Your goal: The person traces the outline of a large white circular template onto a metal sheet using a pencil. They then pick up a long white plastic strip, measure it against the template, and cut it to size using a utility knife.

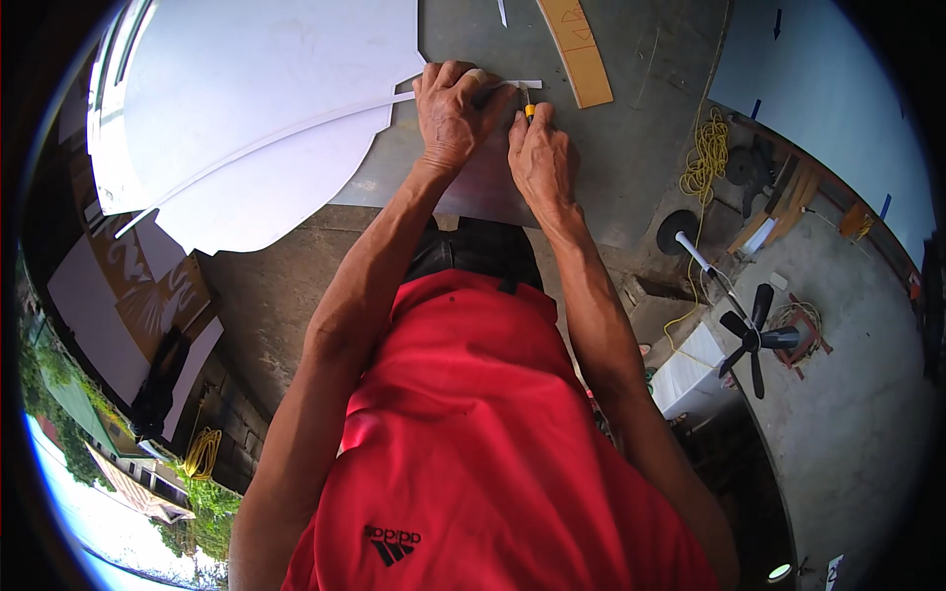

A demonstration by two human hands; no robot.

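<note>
A long, thin white strip point(402, 98) curves across a large white sheet point(256, 69) and onto the grey table top point(631, 138). My left hand point(455, 116) presses the strip down past the sheet's right edge, its fingers bent round it. Just right of it, my right hand point(545, 158) grips a slim cutter point(530, 111) with a yellow end. The cutter's tip is at the strip, near its free right end. Most of its handle is hidden in my fingers, and I cannot tell whether the blade touches the strip.
A tan curved board point(576, 54) with handwriting lies on the table beyond my right hand. A tangled yellow cord point(707, 158) hangs at the right, above a black-bladed standing fan point(752, 340). Another pale sheet point(828, 89) is at the upper right.
</note>
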